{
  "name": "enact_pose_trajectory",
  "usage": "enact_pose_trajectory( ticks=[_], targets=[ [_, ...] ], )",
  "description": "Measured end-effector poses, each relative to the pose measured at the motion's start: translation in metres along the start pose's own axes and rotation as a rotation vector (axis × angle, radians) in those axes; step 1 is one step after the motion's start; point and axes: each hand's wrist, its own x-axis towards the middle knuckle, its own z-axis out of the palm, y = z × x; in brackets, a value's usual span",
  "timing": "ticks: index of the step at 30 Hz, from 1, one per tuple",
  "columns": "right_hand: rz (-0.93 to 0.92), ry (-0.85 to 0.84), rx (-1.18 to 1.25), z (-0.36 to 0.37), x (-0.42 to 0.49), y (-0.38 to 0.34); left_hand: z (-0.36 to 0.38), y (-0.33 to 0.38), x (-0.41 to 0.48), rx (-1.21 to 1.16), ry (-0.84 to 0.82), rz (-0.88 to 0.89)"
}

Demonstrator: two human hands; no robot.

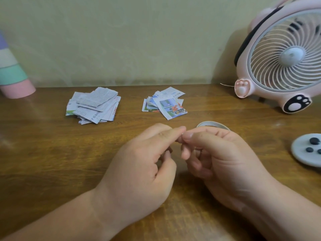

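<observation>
As both hands (pixel 139 164) (pixel 220 159) pinch a tiny bit (pixel 182 134), its axis is hidden.

Two hands, two paper piles, three dark pellets

One wooden table (pixel 52 153) carries everything. Over it are two hands, the left hand (pixel 139 164) and the right hand (pixel 217 159). There are two heaps of scraps: one text pile (pixel 93 105) and one picture pile (pixel 165 103), each too overlapped for its scraps to be counted. Single items are one pink fan (pixel 284 54), one striped cylinder (pixel 12 72), one white rim (pixel 212 124) and one grey disc (pixel 302 153). The disc holds three dark pellets (pixel 314 140), as far as the frame edge shows.
</observation>
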Motion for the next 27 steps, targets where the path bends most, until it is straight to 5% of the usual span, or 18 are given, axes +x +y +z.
enact_pose_trajectory(
  ticks=[15,27],
  targets=[
    [-0.208,-0.003,-0.251,-0.0034,-0.001,-0.0012,0.0049,-0.0019,-0.001,-0.519,0.033,-0.251],
    [-0.334,-0.086,-0.266,-0.0096,0.0019,0.0054,0.0065,-0.0039,0.0018,-0.571,0.095,-0.301]
  ],
)
